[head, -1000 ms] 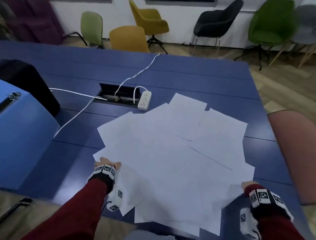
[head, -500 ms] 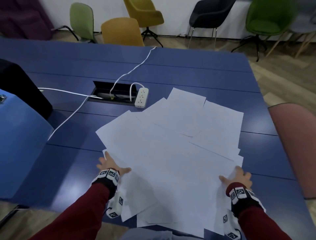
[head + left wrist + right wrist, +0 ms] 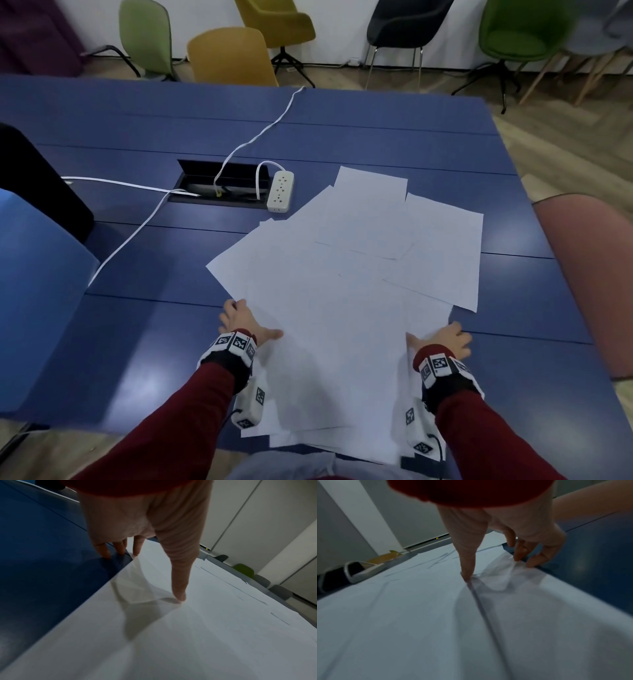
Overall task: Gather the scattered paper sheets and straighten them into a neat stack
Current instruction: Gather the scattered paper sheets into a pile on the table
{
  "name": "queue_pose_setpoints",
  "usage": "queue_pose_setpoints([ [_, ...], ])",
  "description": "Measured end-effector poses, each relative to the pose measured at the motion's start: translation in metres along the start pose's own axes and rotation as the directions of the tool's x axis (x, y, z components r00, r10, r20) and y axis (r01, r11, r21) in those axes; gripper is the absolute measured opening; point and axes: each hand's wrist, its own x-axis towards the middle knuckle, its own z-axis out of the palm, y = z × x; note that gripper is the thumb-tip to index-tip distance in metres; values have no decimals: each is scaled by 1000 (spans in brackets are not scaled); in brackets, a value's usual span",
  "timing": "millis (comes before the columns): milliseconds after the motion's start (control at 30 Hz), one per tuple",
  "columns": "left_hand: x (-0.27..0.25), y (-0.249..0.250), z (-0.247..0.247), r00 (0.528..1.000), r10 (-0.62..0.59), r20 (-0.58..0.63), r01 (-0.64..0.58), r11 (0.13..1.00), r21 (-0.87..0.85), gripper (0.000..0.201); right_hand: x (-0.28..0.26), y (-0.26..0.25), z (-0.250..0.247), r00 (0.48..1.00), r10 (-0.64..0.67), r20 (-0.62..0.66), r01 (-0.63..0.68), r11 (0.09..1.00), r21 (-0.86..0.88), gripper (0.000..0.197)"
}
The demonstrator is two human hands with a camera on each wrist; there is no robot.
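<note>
Paper sheets (image 3: 346,308) lie in a loose overlapping fan on the blue desk (image 3: 137,342), on the near side of the white power strip (image 3: 280,192), with their closest edges hanging past the desk's front edge toward you. Your left hand (image 3: 245,325) sits at the fan's left border: the thumb presses down on the top sheet, buckling it a little, while the spread fingers (image 3: 104,550) touch the bare desk just outside the paper's edge. Your right hand (image 3: 445,337) mirrors it on the opposite border, thumb planted on the paper and loosely bent fingers (image 3: 522,553) tucked at the edge, lifting it slightly. Neither hand has closed on anything yet.

You are squeezing the fan inward, I judge. Keep your fingers low so they catch every edge rather than riding over the top sheet, and draw both sides together evenly. Ease the thumb pressure, or the upper sheets will crease instead of sliding. The sheets nearest the power strip stick out farthest and will likely need a separate pull back.

Count: two hands, one power strip, one desk. Roughly eight sheet outlines show, but the overlap hides the true number.
</note>
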Motion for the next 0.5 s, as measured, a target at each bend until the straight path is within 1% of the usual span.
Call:
queue_pose_setpoints([
  [33,1,1,3,999,35,0,-35,999,-7,114,-4,-2,3,999,-32,40,32,999,-5,97],
  [67,0,3,6,998,68,1,-68,998,-5,110,-6,-4,7,993,-77,89,78,997,-1,91],
  [133,0,8,10,992,123,12,-123,992,5,104,-9,-8,14,966,-184,183,194,980,-36,64],
  [167,0,9,11,990,143,17,-143,990,7,100,-9,-12,14,951,-227,209,245,968,-62,51],
  [233,3,9,11,986,166,21,-166,986,12,93,-3,-20,9,942,-274,194,291,955,-64,38],
  [267,4,7,12,984,175,28,-176,984,17,92,3,-24,4,948,-285,143,295,954,-51,36],
  [300,5,4,12,982,186,42,-187,982,15,94,9,-27,-2,954,-289,82,293,955,-41,39],
  [333,7,2,13,979,197,57,-197,980,-6,99,16,-30,-9,956,-292,40,294,955,-42,47],
  [367,8,-1,14,977,204,69,-202,979,-39,105,23,-31,-14,955,-296,36,298,953,-57,59],
  [433,9,-5,13,974,216,68,-212,976,-55,113,35,-31,-22,957,-271,100,281,953,-111,79],
  [500,7,-8,11,972,232,46,-232,973,12,116,42,-29,-25,963,-207,173,232,963,-140,86],
])
